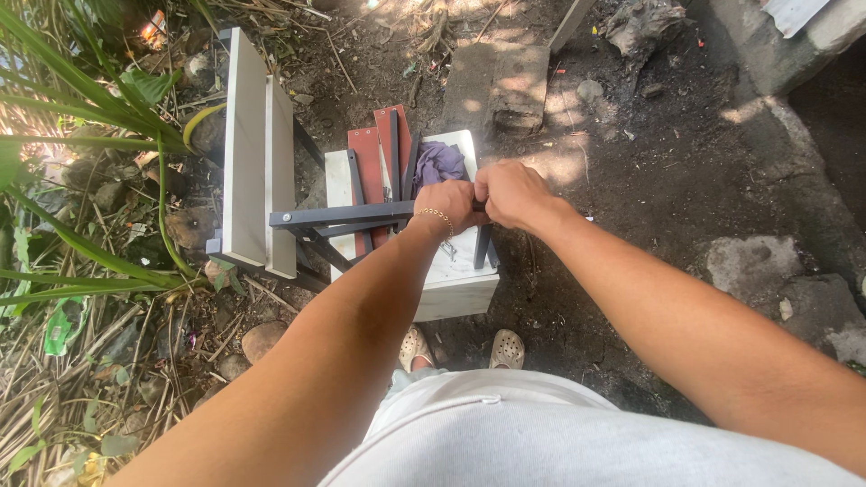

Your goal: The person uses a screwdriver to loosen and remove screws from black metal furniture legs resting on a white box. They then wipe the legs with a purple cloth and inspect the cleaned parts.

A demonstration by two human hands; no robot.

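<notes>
Shorts: light grey cloth [541,433] fills bottom of view, closest to cam; both forearms reach out over it.
Feet: two beige perforated clogs [507,348] on dark soil, just in front of white block.
L hand: left hand [448,207] w/ thin gold bracelet [437,215] at wrist; fingers curled shut around dark metal bar, knuckles up.
R hand: right hand [511,192] touching L hand, side by side; fingers also closed, gripping same bar end. What exactly is pinched betw. the two hands: can't tell, hidden by knuckles.
Bar: dark grey metal bar [347,215] runs roughly horiz. from hands to the left, part of dark frame w/ diagonal braces.
Planks: two pale wooden planks [257,162] fixed on frame's left end, standing on edge, parallel, running away from cam.
Block: white block [456,284] under hands & frame, sits on ground; frame rests across its top.
On block: red-brown boards [368,158] lying flat beneath frame; purple rag [439,160] bunched beside them, just beyond L hand.
Ground: dark bare soil [649,180], patchy sun; concrete slab [496,86] beyond block.
Left side: green long-leaf plants [72,108], dry stalks, stones.
</notes>
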